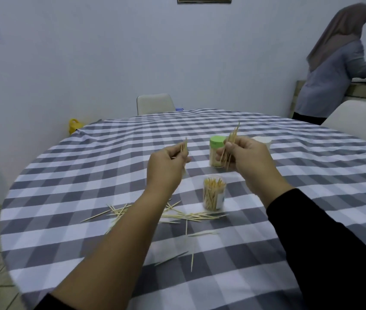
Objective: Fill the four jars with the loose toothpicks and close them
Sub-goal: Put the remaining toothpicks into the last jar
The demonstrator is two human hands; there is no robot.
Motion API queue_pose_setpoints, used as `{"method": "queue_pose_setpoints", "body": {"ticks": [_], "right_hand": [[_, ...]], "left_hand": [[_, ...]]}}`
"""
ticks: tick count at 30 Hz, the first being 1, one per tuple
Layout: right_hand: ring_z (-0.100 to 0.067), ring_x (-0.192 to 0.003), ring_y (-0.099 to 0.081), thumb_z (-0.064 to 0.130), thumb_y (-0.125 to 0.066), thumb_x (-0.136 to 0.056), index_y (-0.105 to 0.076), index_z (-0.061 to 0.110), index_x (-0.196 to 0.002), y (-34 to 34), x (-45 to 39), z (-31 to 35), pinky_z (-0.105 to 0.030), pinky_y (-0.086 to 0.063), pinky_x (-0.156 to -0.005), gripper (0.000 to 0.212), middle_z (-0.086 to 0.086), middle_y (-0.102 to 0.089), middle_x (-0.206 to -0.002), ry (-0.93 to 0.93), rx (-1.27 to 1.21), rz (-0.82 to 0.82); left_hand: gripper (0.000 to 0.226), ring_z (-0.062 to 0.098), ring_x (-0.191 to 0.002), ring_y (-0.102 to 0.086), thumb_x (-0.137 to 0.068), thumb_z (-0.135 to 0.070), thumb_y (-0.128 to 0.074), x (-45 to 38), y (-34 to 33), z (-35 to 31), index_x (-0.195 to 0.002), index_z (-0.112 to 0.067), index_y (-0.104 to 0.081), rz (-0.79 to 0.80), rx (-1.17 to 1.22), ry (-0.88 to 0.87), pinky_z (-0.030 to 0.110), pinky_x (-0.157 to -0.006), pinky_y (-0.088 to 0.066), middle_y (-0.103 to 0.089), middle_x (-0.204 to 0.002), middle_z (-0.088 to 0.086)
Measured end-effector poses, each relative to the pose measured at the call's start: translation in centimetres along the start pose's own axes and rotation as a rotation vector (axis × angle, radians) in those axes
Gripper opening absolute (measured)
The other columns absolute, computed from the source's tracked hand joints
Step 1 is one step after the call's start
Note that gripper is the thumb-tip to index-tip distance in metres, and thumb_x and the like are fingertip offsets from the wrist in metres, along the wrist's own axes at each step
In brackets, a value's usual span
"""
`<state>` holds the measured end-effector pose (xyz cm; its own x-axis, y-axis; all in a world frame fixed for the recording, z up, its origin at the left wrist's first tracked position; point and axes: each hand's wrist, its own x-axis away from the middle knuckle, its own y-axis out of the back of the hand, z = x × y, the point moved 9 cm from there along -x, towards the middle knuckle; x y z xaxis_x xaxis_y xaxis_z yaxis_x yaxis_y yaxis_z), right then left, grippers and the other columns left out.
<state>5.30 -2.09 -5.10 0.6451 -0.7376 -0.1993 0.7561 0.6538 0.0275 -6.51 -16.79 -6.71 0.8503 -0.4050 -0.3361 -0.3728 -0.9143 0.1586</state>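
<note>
A round counter (289,198) under a grey-and-white checked cloth carries everything, with a person in a grey top (332,72) standing at the far right and a white chair (155,104) behind it. Above the cloth the right hand (247,157) pinches an upright bunch of toothpicks (231,144) and the left hand (166,164) pinches a smaller bunch (28,147). An open jar (213,192) half full of toothpicks stands between the forearms, a green-lidded jar (216,153) stands just behind it partly hidden by the right hand, and loose toothpicks (186,217) lie scattered on the cloth nearer the viewer.
</note>
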Motion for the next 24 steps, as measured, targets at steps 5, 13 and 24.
{"method": "queue_pose_setpoints", "body": {"ticks": [5, 13, 24], "right_hand": [[-0.020, -0.080, -0.068, 0.008, -0.047, -0.097, -0.063, 0.015, -0.082, 0.4, 0.1, -2.4, -0.045, -0.054, -0.088, 0.023, -0.003, -0.068, -0.078, 0.052, -0.036, -0.032], [-0.023, -0.089, -0.068, 0.010, -0.048, -0.096, -0.064, 0.013, -0.086, -0.2, 0.2, -3.9, -0.033, -0.054, -0.079, 0.019, -0.008, -0.071, -0.087, 0.114, 0.055, -0.023], [-0.014, -0.079, -0.065, 0.012, -0.056, -0.092, -0.066, 0.017, -0.091, 0.0, 0.8, -5.0, -0.010, -0.048, -0.056, 0.011, -0.004, -0.071, -0.090, 0.106, 0.077, -0.011]], "left_hand": [[0.031, 0.009, -0.089, -0.070, -0.091, -0.007, -0.060, 0.4, -2.3, 1.8, -0.122, -0.006, -0.061, -0.075, 0.438, 0.135, 0.022, -0.080, -0.056, -0.071, -0.094, -0.002], [0.025, 0.014, -0.095, -0.069, -0.091, -0.010, -0.060, 1.1, -4.6, 4.2, -0.115, -0.007, -0.065, 0.001, 0.468, 0.172, 0.031, -0.093, -0.051, -0.074, -0.092, 0.003], [0.026, 0.008, -0.102, -0.064, -0.084, -0.017, -0.070, 1.8, -5.1, 5.1, -0.109, -0.015, -0.070, 0.053, 0.280, 0.173, 0.021, -0.087, -0.048, -0.072, -0.103, -0.003]]}}
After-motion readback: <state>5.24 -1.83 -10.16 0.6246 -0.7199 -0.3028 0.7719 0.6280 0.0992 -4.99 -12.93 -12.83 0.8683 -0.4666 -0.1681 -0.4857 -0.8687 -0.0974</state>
